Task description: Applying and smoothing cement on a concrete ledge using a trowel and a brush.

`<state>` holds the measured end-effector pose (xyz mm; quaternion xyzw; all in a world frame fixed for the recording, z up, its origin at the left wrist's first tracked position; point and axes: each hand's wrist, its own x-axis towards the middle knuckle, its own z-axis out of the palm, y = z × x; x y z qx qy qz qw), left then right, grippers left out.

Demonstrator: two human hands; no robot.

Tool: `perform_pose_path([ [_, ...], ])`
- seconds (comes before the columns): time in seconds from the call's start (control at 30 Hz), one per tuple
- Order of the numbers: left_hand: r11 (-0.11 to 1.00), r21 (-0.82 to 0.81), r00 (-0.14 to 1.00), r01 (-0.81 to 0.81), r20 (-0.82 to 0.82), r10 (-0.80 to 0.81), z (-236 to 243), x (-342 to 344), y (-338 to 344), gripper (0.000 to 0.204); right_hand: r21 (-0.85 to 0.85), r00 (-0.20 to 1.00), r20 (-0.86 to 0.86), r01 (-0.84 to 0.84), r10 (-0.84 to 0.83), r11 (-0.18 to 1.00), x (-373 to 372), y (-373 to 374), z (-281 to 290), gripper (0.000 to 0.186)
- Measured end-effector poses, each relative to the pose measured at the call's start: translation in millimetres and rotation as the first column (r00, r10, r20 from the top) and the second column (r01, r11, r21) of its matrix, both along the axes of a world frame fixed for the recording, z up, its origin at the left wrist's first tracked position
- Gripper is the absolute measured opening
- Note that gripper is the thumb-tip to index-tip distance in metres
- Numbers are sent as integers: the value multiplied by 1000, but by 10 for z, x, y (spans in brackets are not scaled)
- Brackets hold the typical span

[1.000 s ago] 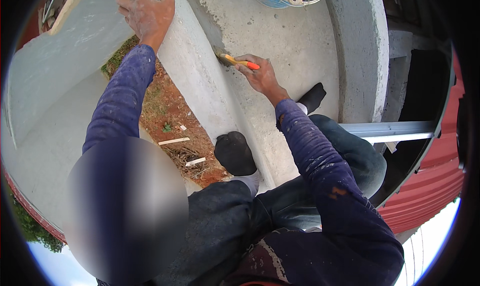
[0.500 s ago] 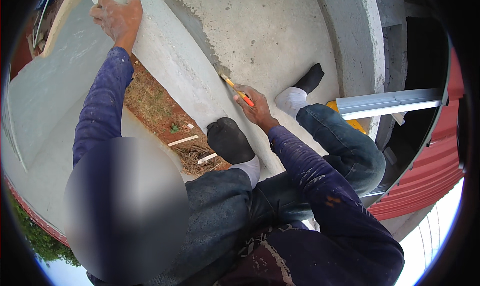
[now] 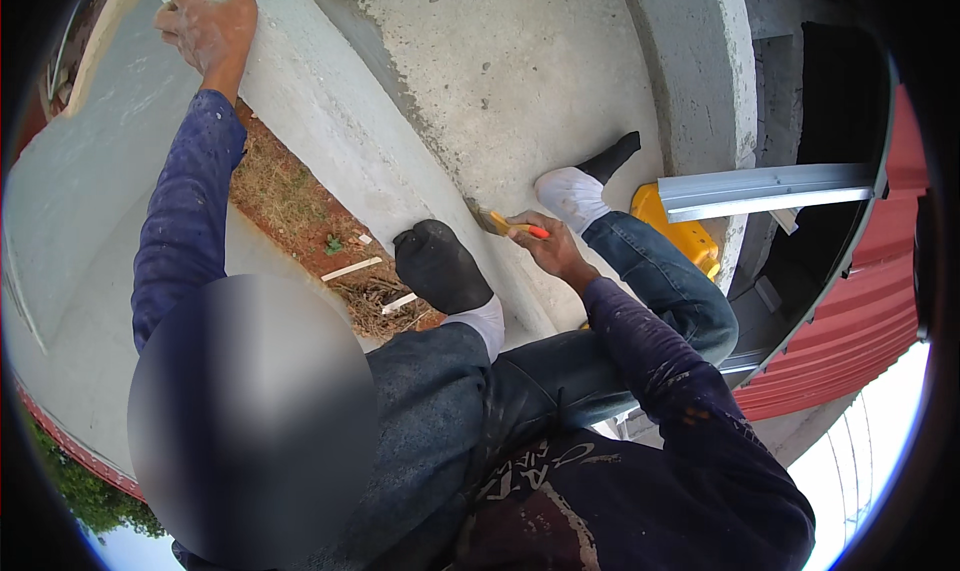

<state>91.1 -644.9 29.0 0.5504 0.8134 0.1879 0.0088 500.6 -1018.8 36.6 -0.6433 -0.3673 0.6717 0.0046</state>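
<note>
My right hand (image 3: 556, 247) is closed round a paintbrush (image 3: 490, 220) with a yellow handle and a red end. The bristles touch the seam where a pale concrete ledge (image 3: 330, 111) meets the rough concrete floor (image 3: 520, 61). Far left, dusty with white powder, my left hand (image 3: 212, 28) has its fingers curled over the ledge's outer edge. My left foot, in a dark sock (image 3: 436, 263), rests on the ledge close to the brush.
Beyond the ledge, dry grass and red soil (image 3: 275, 186) show far below. A curved concrete wall (image 3: 705, 71) borders the floor on the right. A metal channel (image 3: 770, 188) juts across it above a yellow plastic object (image 3: 680, 233). Red corrugated sheeting (image 3: 850, 336) lies farther right.
My right hand has drawn the brush nearer to me along the seam, turning it more sideways. The left hand keeps its hold while the whole view shifts slightly.
</note>
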Motion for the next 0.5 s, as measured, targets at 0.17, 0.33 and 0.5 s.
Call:
perform_pose_path([
  [0.17, 999, 27, 1000, 23, 4, -23, 26, 33, -13, 82, -158, 852, 172, 519, -495, 840, -162, 533, -213, 25],
  [0.33, 999, 24, 999, 32, -2, -32, 40, 44, -13, 82, -123, 676, 59, 735, -734, 667, -903, 1499, -550, 25],
  [0.5, 998, 66, 997, 21, -79, -16, 16, 129, -56, 76, -61, 646, -33, 760, -762, 647, -1426, 2372, -723, 26],
])
